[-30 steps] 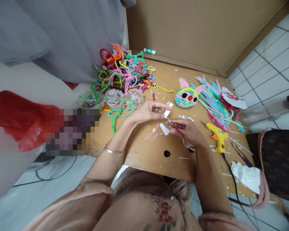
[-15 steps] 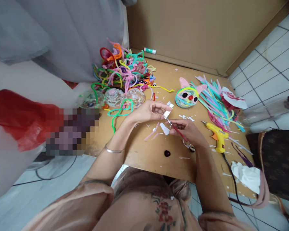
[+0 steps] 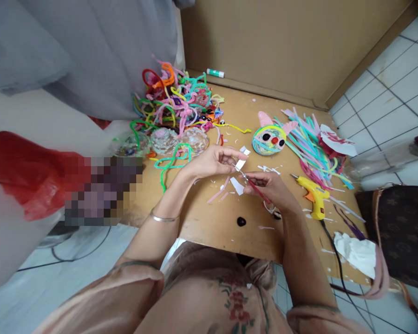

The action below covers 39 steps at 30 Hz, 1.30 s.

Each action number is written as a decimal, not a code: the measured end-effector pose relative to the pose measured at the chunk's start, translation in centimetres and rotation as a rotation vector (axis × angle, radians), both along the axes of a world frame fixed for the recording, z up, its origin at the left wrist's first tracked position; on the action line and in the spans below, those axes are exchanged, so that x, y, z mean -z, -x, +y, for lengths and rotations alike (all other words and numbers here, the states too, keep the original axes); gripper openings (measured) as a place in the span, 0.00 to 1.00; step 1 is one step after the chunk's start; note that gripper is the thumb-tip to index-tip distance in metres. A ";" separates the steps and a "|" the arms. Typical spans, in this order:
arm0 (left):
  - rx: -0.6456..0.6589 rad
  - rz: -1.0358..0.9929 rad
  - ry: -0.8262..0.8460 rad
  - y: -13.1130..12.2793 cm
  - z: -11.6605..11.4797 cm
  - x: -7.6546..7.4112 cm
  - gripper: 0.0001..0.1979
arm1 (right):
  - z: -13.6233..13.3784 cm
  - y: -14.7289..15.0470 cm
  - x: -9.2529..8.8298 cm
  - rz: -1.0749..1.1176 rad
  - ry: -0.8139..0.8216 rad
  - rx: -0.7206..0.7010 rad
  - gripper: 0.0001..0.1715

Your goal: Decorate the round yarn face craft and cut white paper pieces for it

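My left hand (image 3: 219,161) pinches a small piece of white paper (image 3: 240,164) over the middle of the table. In my right hand (image 3: 264,185) is a pair of red-handled scissors (image 3: 256,189), the blades pointing up and left to the paper near my left fingertips. Whether the blades touch the paper I cannot tell. Beneath the hands lies another white paper piece (image 3: 237,186), with pink strips (image 3: 218,192) beside it. Beyond them sits a round animal face (image 3: 270,139) with pink ears, black eyes and a red nose. A small black piece (image 3: 241,221) lies near the front edge.
A tangle of coloured pipe cleaners (image 3: 177,99) fills the back left. At the right are straight pipe cleaners (image 3: 310,144), a yellow glue gun (image 3: 315,197) with a black cord, crumpled tissue (image 3: 355,253) and a brown bag (image 3: 400,232). A glue stick (image 3: 215,73) lies at the back.
The whole view has shifted very slightly. Both hands keep nearly the same pose with the paper and scissors.
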<state>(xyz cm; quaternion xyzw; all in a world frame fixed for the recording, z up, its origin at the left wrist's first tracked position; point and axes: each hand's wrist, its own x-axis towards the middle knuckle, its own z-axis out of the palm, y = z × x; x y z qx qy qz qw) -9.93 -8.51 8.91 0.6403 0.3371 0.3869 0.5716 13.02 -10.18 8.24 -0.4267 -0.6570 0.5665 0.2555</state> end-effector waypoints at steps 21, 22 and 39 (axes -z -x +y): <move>-0.062 0.086 -0.035 0.1 -0.2 -0.3 0.21 | -0.1 -0.1 -0.2 -0.055 -0.060 0.003 0.28; -0.062 0.087 -0.037 0.1 -0.2 -0.3 0.21 | -0.1 -0.1 -0.2 -0.058 -0.062 0.004 0.28; -0.200 -0.139 0.054 -1.2 0.1 0.9 0.17 | 0.1 -0.2 0.5 -0.009 -0.088 0.115 0.30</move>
